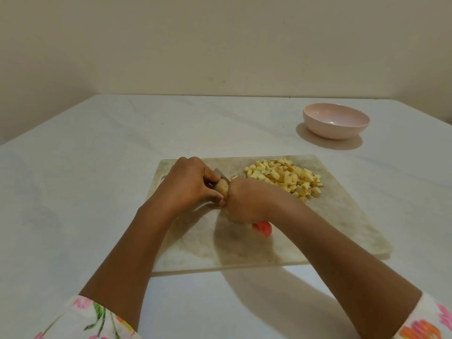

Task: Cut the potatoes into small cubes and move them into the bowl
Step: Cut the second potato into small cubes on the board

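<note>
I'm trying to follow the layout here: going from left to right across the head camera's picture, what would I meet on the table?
Left hand holding a potato piece → right hand on the knife → pile of cubes → bowl, farther back. All but the bowl are on the board.

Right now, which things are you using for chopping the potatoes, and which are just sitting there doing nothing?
Part of the job:
- potato piece held by the left hand
- knife in the right hand
- potato cubes
- cutting board
- pink bowl, empty so far

Just lying about:
- nothing; only the table underneath
</note>
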